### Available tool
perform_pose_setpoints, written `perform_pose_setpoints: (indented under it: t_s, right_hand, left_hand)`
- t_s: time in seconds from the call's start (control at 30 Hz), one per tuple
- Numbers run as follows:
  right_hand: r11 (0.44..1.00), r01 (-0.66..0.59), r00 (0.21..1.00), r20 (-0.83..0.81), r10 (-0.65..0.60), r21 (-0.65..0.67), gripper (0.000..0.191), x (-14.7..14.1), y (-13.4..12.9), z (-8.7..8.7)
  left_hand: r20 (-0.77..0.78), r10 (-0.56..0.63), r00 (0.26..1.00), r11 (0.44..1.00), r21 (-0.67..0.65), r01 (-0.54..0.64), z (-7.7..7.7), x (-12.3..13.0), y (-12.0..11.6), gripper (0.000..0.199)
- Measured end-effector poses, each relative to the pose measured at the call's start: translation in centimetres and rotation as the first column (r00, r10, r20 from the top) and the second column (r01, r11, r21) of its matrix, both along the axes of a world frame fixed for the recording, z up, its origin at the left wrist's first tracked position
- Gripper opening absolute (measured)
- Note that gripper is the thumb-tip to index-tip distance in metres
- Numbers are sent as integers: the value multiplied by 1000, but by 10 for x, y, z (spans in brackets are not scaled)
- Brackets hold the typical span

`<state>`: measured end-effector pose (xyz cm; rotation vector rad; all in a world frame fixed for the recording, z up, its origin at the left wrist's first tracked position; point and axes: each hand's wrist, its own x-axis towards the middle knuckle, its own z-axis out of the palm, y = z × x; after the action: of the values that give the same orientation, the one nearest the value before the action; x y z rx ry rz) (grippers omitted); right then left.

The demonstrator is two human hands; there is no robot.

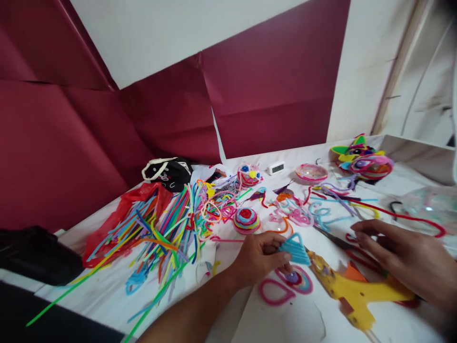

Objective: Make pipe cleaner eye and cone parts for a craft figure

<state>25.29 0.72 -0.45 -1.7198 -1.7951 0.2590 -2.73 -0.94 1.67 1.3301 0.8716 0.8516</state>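
My left hand [260, 255] is closed in a pinch on a light blue triangle of pipe cleaners [295, 250], with strips laid side by side. Just below it, a coiled pipe-cleaner disc [303, 280] with a purple centre and a pink pipe-cleaner loop [274, 301] lie on white paper. My right hand [400, 257] hovers with bent fingers apart, nothing visible between them. Under those fingers are scissors [335, 239] with dark blades and red handles. A yellow glue gun [357, 288] lies between my hands, its nozzle toward the blue triangle.
Loose pipe cleaners [178, 214] and a red plastic bag [123, 207] spread over the left. Behind stand a round coiled ornament [247, 220], a decorated ball [249, 175], a white digital clock [276, 167], a clear bowl [311, 173] and a colourful pipe-cleaner figure [364, 159]. A black bag [171, 174] sits farther back.
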Motion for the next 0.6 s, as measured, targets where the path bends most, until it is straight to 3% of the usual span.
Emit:
perform_pose_setpoints:
  t_s: [0.13,0.23,0.33,0.4,0.5,0.6]
  right_hand:
    - [999,-25,1000,4,25,27,30,-3,-4,4]
    - [999,-33,999,-11,33,30,30,-6,-6,10]
    - [999,-34,999,-15,34,18,31,-8,-7,14]
    - [999,-32,999,-15,32,4,32,-9,-7,17]
    - [999,-30,999,-14,30,14,33,-11,-8,20]
    - [998,-39,999,-23,40,40,32,-13,-9,22]
  left_hand:
    - [16,19,1000,1000,14,-19,5,0,0,30]
    - [72,194,978,977,74,-199,12,-6,8,26]
    - [217,473,854,853,131,-506,18,-20,23,25]
    - [289,580,762,755,162,-636,21,-32,35,27]
    - [364,653,664,645,193,-740,22,-45,48,25]
    - [378,682,626,609,181,-772,20,-51,55,27]
